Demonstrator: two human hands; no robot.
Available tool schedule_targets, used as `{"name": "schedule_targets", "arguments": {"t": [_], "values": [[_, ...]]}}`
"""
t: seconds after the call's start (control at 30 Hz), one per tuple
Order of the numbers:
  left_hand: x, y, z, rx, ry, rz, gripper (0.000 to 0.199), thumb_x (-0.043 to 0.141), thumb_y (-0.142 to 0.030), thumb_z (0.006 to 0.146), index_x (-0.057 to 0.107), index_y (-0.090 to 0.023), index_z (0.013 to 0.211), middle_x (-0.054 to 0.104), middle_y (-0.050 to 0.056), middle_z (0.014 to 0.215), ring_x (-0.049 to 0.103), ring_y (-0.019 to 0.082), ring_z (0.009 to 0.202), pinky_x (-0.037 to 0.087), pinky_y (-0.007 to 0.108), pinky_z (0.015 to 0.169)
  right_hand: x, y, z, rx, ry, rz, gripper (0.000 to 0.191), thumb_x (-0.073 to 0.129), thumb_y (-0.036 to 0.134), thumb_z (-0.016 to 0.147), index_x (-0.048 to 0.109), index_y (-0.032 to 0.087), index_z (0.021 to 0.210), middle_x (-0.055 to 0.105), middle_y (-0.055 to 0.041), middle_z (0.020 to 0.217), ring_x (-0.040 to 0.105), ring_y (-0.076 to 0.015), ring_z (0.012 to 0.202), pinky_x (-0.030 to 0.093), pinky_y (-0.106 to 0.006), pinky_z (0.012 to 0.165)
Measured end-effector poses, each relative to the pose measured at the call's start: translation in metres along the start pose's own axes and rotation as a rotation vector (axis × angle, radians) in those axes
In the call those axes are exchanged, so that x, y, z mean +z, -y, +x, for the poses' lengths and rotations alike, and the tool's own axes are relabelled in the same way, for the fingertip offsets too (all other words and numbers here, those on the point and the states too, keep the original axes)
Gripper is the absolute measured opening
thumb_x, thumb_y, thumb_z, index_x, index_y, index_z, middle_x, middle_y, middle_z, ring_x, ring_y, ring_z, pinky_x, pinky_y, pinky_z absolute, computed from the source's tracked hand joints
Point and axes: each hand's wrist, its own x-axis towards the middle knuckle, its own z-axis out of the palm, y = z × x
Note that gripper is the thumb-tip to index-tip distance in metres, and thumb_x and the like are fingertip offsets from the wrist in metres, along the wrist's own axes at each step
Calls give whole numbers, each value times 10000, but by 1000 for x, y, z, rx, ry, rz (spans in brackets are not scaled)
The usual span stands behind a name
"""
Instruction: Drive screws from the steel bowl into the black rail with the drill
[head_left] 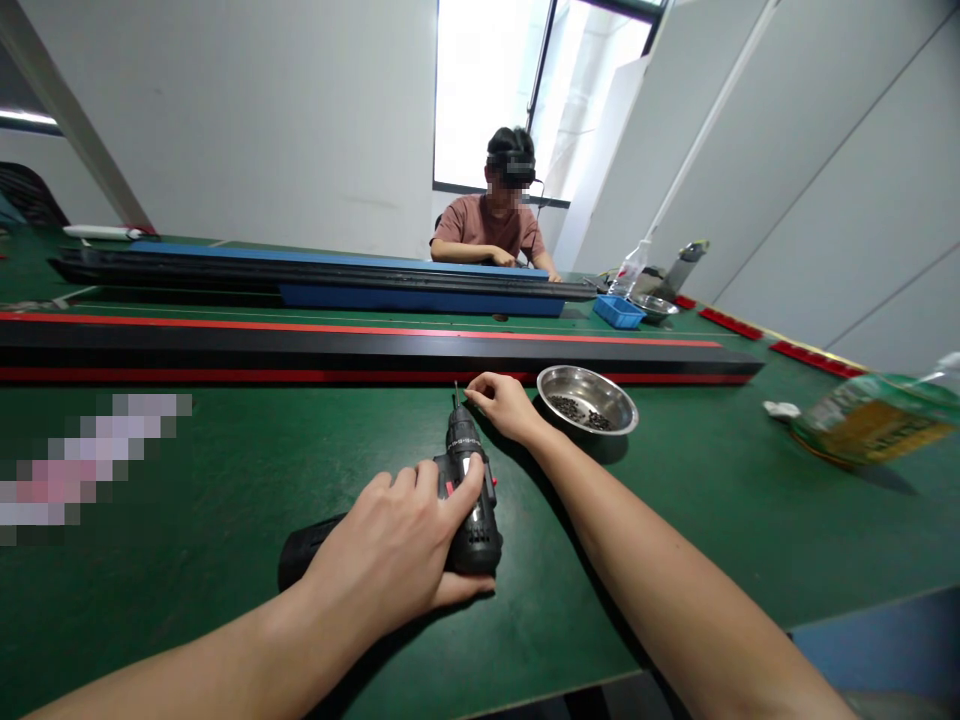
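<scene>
A black cordless drill [474, 520] lies on its side on the green table [225, 450], its bit pointing away from me. My left hand [401, 535] is wrapped round the drill's body. Beside the drill's tip, my right hand [504, 402] has its thumb and index finger pinched together close to the bit; anything between them is too small to make out. Just right of my right hand is a round metal bowl [621, 418] with many small dark screws [581, 412] in it. Beyond both hands runs a long black bar with red stripes [375, 350].
Across the table sits a person [502, 215] behind more long black bars [300, 272]. A blue basket [619, 312], a clear bottle [631, 268] and another metal bowl [655, 308] stand at the back right. A large green-labelled bottle [877, 420] lies at the right.
</scene>
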Motion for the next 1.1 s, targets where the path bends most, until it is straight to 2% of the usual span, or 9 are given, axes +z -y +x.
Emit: {"name": "schedule_targets", "arguments": {"t": [0.17, 0.3, 0.53, 0.63, 0.7, 0.77, 0.93, 1.1], "values": [[-1, 3, 2, 26, -1, -9, 997, 532, -827, 795, 335, -247, 1582, 648, 145, 1065, 650, 327, 919, 519, 454, 800, -1, 0, 1, -35, 33, -64, 83, 741, 218, 859, 760, 161, 915, 762, -52, 907, 668, -152, 811, 479, -249, 747], [-1, 3, 3, 24, -3, -10, 1009, 537, -834, 785, 334, -248, 1581, 650, 141, 1062, 651, 328, 920, 524, 455, 801, 0, 1, 1, -50, 28, -133, 53, 724, 182, 867, 774, 167, 860, 768, -57, 899, 670, -163, 826, 479, -256, 771], [-1, 3, 2, 25, -4, -16, 1001, 549, -823, 789, 343, -241, 1577, 651, 137, 1052, 650, 325, 913, 534, 456, 794, -1, -4, 4, 56, -110, -80, 290, 484, 193, 1002, 767, 170, 947, 780, -70, 955, 698, -187, 889, 470, -283, 826], [-1, 3, 2, 28, -4, -15, 997, 548, -818, 793, 341, -241, 1579, 650, 137, 1058, 652, 326, 910, 537, 463, 795, 0, -4, 3, 74, -110, -134, 205, 576, 244, 962, 755, 172, 892, 763, -70, 930, 676, -191, 852, 460, -292, 800], [-1, 3, 2, 27, -4, -15, 998, 550, -818, 793, 339, -243, 1580, 649, 139, 1067, 653, 327, 916, 537, 463, 799, 0, -2, 1, 38, -77, -187, 131, 692, 286, 893, 740, 169, 857, 735, -69, 905, 646, -183, 812, 454, -287, 764], [-1, 3, 3, 25, -2, -17, 1002, 552, -820, 789, 338, -243, 1580, 649, 139, 1068, 654, 329, 925, 536, 463, 804, 0, -1, -1, -10, -40, -222, 95, 743, 259, 851, 727, 165, 842, 706, -63, 897, 619, -169, 799, 448, -276, 744], [-1, 3, 2, 26, 3, -28, 1004, 557, -816, 789, 331, -244, 1582, 652, 138, 1064, 658, 329, 926, 537, 458, 804, -1, -4, -1, -32, -15, -213, 61, 689, 196, 901, 721, 161, 862, 708, -69, 919, 623, -165, 827, 452, -281, 766], [0, 8, 3, 61, -10, -27, 1010, 552, -820, 790, 329, -235, 1583, 657, 141, 1072, 657, 321, 923, 532, 451, 810, 2, -15, 4, 56, -134, -37, 103, 662, 240, 930, 723, 169, 887, 751, -51, 879, 666, -162, 791, 479, -277, 750]]}}
